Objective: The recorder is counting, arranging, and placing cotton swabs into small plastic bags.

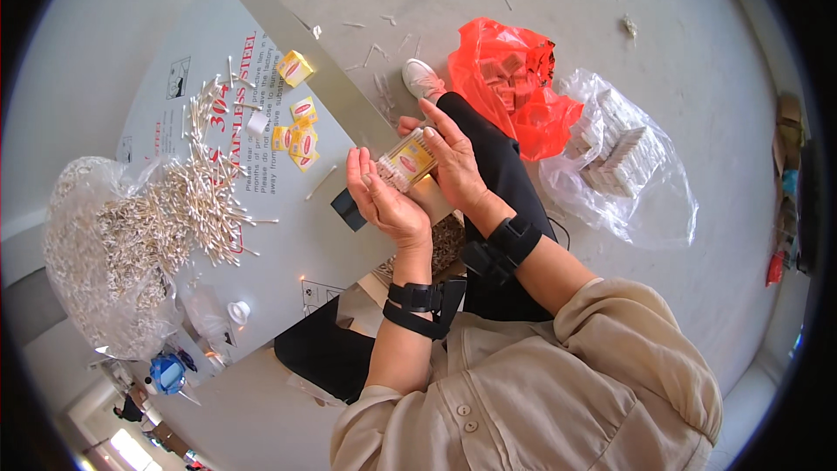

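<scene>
Between my hands is a small clear box of cotton swabs with a yellow label. My right hand grips its right side, thumb near the label and fingers raised beyond it. My left hand is cupped against the box's left end, where the swab tips show, with its fingers close together. To the left, a heap of loose cotton swabs spills over the steel-sheet table from a clear plastic bag. Several yellow label cards lie near a small yellow box.
A red plastic bag with small packs stands on the floor at right, beside a clear bag of stacked white packs. Below my hands is an open carton of swabs. A white cap and blue item lie lower left.
</scene>
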Motion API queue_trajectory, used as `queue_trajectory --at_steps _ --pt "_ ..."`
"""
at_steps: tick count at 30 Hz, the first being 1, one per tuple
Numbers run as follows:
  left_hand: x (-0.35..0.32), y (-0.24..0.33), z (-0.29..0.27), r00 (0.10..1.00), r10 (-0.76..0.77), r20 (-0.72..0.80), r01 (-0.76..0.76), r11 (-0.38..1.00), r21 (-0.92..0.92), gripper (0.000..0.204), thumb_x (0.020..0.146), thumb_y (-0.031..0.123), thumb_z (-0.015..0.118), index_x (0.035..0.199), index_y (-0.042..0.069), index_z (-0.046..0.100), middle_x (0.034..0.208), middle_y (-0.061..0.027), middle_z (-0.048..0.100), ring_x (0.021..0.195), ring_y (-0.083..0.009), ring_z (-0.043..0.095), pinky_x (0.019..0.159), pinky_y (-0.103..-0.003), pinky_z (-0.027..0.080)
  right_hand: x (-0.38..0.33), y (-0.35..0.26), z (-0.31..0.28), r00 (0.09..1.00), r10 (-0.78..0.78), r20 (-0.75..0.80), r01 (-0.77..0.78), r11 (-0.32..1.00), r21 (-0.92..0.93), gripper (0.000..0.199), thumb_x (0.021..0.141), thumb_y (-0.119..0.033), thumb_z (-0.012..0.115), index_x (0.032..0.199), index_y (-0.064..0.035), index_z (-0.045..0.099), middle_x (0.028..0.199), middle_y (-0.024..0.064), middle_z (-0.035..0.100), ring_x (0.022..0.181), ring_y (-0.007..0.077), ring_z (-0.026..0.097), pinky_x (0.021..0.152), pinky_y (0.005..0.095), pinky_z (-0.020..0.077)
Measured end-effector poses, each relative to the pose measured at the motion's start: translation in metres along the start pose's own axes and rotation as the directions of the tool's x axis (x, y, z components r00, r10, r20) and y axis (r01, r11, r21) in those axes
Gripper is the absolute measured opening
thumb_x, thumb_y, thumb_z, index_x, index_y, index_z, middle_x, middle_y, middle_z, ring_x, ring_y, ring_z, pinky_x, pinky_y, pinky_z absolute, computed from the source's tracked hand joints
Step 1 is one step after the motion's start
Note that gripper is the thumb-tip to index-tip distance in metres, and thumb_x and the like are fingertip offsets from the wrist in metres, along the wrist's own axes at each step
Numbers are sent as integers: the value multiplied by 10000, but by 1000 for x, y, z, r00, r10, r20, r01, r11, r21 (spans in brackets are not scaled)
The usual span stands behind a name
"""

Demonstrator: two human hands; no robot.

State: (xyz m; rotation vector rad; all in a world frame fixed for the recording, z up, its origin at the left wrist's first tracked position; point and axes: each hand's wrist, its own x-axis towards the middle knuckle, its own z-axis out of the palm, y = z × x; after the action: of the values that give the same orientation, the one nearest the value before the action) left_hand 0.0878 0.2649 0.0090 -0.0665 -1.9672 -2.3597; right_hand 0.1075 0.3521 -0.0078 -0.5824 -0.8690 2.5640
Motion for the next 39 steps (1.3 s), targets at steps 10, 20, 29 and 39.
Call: queue_trajectory --at_steps 10,20,29,39 --pt "-6 6 7 992 -123 -27 116 978 -173 623 1017 335 403 1465 -71 253 1518 -220 292 1444 -275 244 1195 -404 166 -6 -9 9 985 98 -141 -82 990 117 643 869 63 640 1439 -19 352 1315 203 573 1224 281 567 1029 406 476" --pt "1 2 13 973 -208 105 232 891 -390 574 1024 319 405 1432 -74 311 1466 -195 376 1376 -262 358 1168 -389 259 -5 -4 11 980 98 -171 -68 982 176 527 822 148 615 1300 -1 452 1263 195 600 1187 299 584 1024 434 485" --pt "-29 6 -9 979 -156 134 181 963 -201 595 1015 296 475 1441 -67 273 1516 -250 279 1422 -357 275 1191 -468 195 -3 -8 -1 979 109 -174 -35 922 385 495 874 57 601 1347 -7 471 1232 170 633 1153 292 607 994 436 502" --pt "-27 17 4 935 -328 132 354 865 -355 617 1020 284 450 1467 -70 214 1486 -269 316 1397 -325 337 1186 -428 257 -3 -4 11 966 130 -222 -62 955 289 363 888 72 588 1246 40 537 1222 166 640 1146 286 617 983 419 516"
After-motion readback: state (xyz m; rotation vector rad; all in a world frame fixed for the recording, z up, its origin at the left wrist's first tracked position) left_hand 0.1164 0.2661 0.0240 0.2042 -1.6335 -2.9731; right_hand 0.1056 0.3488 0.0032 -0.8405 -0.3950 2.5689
